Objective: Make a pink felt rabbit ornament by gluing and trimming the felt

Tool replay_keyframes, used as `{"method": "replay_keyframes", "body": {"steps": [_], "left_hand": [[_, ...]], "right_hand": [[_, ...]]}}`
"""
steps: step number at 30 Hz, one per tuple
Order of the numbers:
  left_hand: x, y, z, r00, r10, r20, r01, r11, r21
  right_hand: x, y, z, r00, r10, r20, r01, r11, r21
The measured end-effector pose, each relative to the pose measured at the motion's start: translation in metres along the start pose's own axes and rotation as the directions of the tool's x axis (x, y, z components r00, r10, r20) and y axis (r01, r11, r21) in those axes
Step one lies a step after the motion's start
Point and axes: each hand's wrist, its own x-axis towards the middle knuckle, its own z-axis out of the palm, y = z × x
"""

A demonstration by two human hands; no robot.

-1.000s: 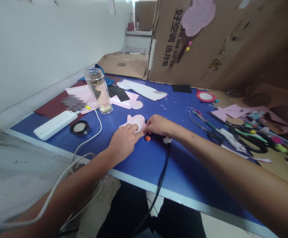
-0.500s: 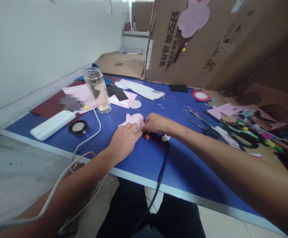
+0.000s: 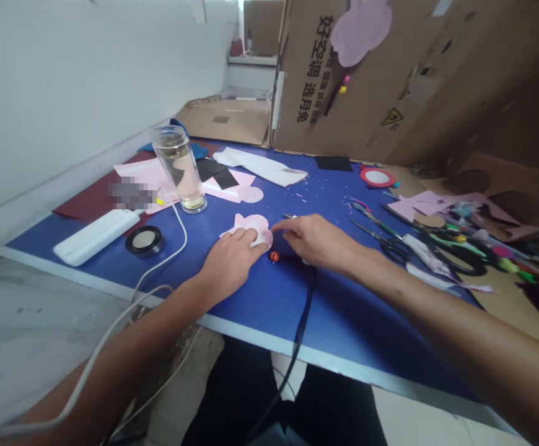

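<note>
A pink felt cutout (image 3: 252, 223) lies on the blue table (image 3: 260, 297). My left hand (image 3: 229, 261) rests on its near edge, fingers bent and the tips pressing it down. My right hand (image 3: 315, 240) sits just right of the cutout with its index finger pointing at it and the other fingers curled over something dark that I cannot make out. A black cord (image 3: 301, 322) runs from under that hand off the table's front edge. A small orange bead (image 3: 274, 256) lies between my two hands.
A glass bottle (image 3: 178, 168), a white power bank (image 3: 95, 236) with a white cable, and a round black disc (image 3: 144, 240) stand on the left. Scissors (image 3: 388, 243) and coloured scraps lie on the right. A cardboard box (image 3: 390, 80) walls off the back.
My right hand has let go of the cutout's edge and slid slightly right and down, now covering the small white thing that lay by the wrist. The left hand stays on the cutout.
</note>
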Motion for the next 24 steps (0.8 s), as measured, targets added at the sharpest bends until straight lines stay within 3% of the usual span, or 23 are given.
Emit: {"method": "replay_keyframes", "body": {"steps": [7, 17, 24], "left_hand": [[0.002, -0.003, 0.000, 0.999, 0.026, 0.025, -0.025, 1.000, -0.018], [0.005, -0.007, -0.003, 0.997, 0.046, 0.068, -0.043, 0.998, -0.049], [0.005, -0.012, 0.000, 0.989, 0.141, 0.035, -0.139, 0.989, -0.056]], "right_hand": [[-0.017, 0.001, 0.013, 0.995, -0.097, 0.034, 0.103, 0.940, -0.325], [-0.017, 0.000, 0.015, 0.981, -0.193, 0.026, 0.186, 0.895, -0.405], [-0.015, 0.001, 0.020, 0.980, -0.199, 0.024, 0.192, 0.897, -0.398]]}}
